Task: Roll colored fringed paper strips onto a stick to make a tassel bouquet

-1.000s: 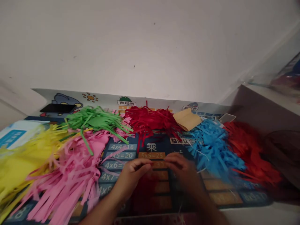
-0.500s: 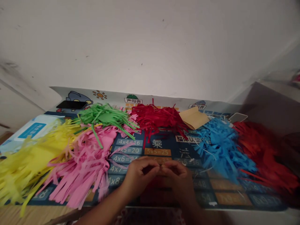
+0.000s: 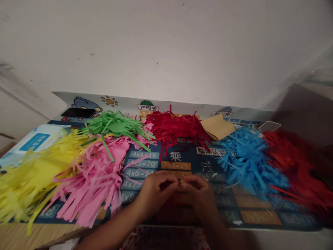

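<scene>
- Fringed yellow paper (image 3: 39,177) lies left of fringed pink paper (image 3: 92,177) on the dark-blue printed mat (image 3: 139,155).
- Flat black phone (image 3: 78,113) rests left of fringed green paper (image 3: 114,124).
- Fringed blue paper (image 3: 251,159) lies left of fringed orange-red paper (image 3: 296,170).

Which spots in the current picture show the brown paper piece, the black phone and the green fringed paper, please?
Brown paper piece (image 3: 218,127): head view, middle.
Black phone (image 3: 78,113): head view, screen.
Green fringed paper (image 3: 117,125): head view, middle.

At least six fringed-paper piles (image 3: 90,173) mid-frame, two bare hands (image 3: 153,192), one black phone (image 3: 78,113), one tan paper (image 3: 219,127), one white-blue packet (image 3: 35,141)
</scene>
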Tool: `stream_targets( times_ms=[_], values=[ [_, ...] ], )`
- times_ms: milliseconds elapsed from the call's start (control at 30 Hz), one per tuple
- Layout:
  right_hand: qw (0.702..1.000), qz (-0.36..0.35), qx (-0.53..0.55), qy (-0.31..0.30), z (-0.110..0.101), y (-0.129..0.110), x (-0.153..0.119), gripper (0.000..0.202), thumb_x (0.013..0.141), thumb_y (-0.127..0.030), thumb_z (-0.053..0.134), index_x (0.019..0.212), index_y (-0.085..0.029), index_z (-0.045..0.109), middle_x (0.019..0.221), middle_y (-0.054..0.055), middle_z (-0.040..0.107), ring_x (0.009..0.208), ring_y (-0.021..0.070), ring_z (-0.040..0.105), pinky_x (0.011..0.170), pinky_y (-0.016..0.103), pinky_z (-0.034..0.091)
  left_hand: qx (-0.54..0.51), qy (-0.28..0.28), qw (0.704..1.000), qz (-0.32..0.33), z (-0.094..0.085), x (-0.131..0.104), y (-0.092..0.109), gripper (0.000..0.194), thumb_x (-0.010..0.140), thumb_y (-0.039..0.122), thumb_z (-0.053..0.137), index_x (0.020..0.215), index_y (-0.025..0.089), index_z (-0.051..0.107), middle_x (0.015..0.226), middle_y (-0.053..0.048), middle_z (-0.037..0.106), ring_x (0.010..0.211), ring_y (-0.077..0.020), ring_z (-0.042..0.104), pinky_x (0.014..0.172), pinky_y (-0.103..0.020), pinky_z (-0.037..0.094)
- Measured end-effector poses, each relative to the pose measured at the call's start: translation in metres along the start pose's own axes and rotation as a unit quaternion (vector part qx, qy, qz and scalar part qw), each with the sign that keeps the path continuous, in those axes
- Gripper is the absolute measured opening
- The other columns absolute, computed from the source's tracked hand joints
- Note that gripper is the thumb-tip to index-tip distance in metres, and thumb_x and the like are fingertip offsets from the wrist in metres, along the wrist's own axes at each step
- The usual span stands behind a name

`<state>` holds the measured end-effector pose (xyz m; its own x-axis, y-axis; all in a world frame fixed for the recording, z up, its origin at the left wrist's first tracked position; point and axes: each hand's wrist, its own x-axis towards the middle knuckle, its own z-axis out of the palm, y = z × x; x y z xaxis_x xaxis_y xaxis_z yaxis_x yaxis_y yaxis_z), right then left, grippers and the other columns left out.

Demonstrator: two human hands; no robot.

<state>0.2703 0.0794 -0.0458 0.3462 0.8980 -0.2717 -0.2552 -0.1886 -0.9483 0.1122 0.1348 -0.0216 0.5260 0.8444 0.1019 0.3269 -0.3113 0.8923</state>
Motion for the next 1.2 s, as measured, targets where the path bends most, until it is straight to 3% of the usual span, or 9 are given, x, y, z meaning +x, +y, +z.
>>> stream_targets(
  times_ms=[233,400,533,600,733,900,1067,1200],
  values=[
    [1.0,-0.005,-0.015,-0.011,-0.001,0.003,0.001,0.012,0.059,-0.025,0.079,0.068,-0.022,0.072,0.065,0.0,0.071,0.063,0.0199,0.067,0.06,0.028,0.054,0.008,-0.018,1.0,0.014,-0.002,0.005,-0.004,0.012,0.083,0.02,0.061,0.078,0.019,0.072,0.076,-0.001,0.071,0.072,-0.0138,0.065,0.067,-0.021,0.045],
    [0.989,-0.104,-0.108,-0.008,-0.001,0.004,0.0,0.01,0.065,-0.026,0.075,0.074,-0.022,0.073,0.074,0.003,0.072,0.071,0.0205,0.067,0.066,0.029,0.054,0.063,-0.016,0.997,0.038,0.0,0.002,-0.007,0.011,0.084,0.019,0.061,0.081,0.02,0.071,0.079,-0.003,0.072,0.074,-0.0158,0.065,0.068,-0.023,0.045],
    [0.991,-0.083,-0.077,-0.078,-0.001,0.008,0.0,0.01,0.072,-0.027,0.07,0.079,-0.021,0.069,0.078,0.003,0.07,0.073,0.0194,0.066,0.067,0.027,0.053,0.009,-0.038,0.999,-0.006,-0.002,0.001,-0.012,0.016,0.081,0.024,0.067,0.097,0.022,0.068,0.08,-0.001,0.074,0.073,-0.0158,0.068,0.066,-0.022,0.047],
    [0.991,-0.079,-0.075,-0.08,-0.002,0.01,-0.001,0.01,0.074,-0.029,0.068,0.078,-0.02,0.067,0.078,0.003,0.069,0.073,0.0188,0.065,0.066,0.026,0.052,-0.004,-0.056,0.998,-0.02,-0.005,0.002,-0.013,0.023,0.077,0.024,0.071,0.099,0.021,0.067,0.085,-0.001,0.074,0.076,-0.0168,0.069,0.068,-0.023,0.048],
    [0.984,-0.115,-0.124,-0.055,-0.003,0.011,-0.004,0.006,0.075,-0.026,0.067,0.079,-0.021,0.068,0.078,0.002,0.068,0.074,0.0185,0.064,0.067,0.026,0.051,0.007,-0.036,0.999,-0.011,-0.008,-0.001,-0.013,0.014,0.076,0.018,0.069,0.09,0.021,0.067,0.089,-0.002,0.074,0.081,-0.0174,0.069,0.073,-0.024,0.049],
    [0.981,-0.116,-0.122,-0.097,-0.007,0.012,-0.006,0.016,0.075,-0.025,0.068,0.091,-0.023,0.07,0.091,0.005,0.07,0.084,0.0209,0.066,0.071,0.028,0.053,-0.013,-0.019,1.0,-0.015,-0.007,-0.006,-0.013,0.013,0.077,0.016,0.067,0.09,0.02,0.068,0.084,-0.002,0.074,0.078,-0.0167,0.069,0.07,-0.023,0.05],
    [0.959,-0.188,-0.198,-0.08,-0.011,0.01,-0.009,0.006,0.08,-0.023,0.065,0.077,-0.024,0.07,0.082,0.002,0.07,0.078,0.0181,0.065,0.072,0.026,0.051,0.009,-0.057,0.997,0.05,-0.008,-0.007,-0.008,0.024,0.074,0.018,0.073,0.097,0.022,0.071,0.092,-0.004,0.073,0.085,-0.0188,0.067,0.076,-0.026,0.049],
    [0.939,-0.241,-0.237,-0.063,-0.009,0.007,-0.015,0.008,0.082,-0.024,0.064,0.078,-0.026,0.071,0.08,0.001,0.07,0.076,0.0179,0.066,0.068,0.025,0.051,0.03,-0.035,0.997,0.07,-0.005,-0.008,-0.004,0.006,0.08,0.021,0.067,0.083,0.021,0.072,0.08,-0.004,0.071,0.075,-0.0168,0.065,0.069,-0.025,0.048]
  ],
)
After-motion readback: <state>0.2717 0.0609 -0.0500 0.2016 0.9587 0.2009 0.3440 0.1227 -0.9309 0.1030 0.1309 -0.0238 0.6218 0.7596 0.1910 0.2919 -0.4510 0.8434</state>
